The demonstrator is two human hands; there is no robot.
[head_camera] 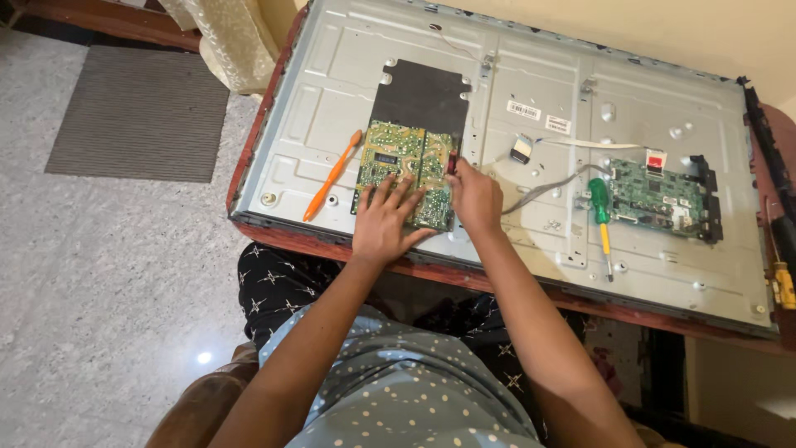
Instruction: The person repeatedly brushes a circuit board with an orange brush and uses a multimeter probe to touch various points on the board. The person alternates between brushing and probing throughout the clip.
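With the left hand [383,222] spread flat on the yellow-green circuit board [404,170] near the left of the metal panel [531,133], the right hand [473,197] pinches a small connector at its right edge, apparently unplugging it, which needs a steady pull.

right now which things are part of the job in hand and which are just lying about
In hand: left hand flat on the yellow-green circuit board; right hand at its right edge.

Lying about: orange pry tool, green-handled screwdriver, green board at right, grey floor mat.
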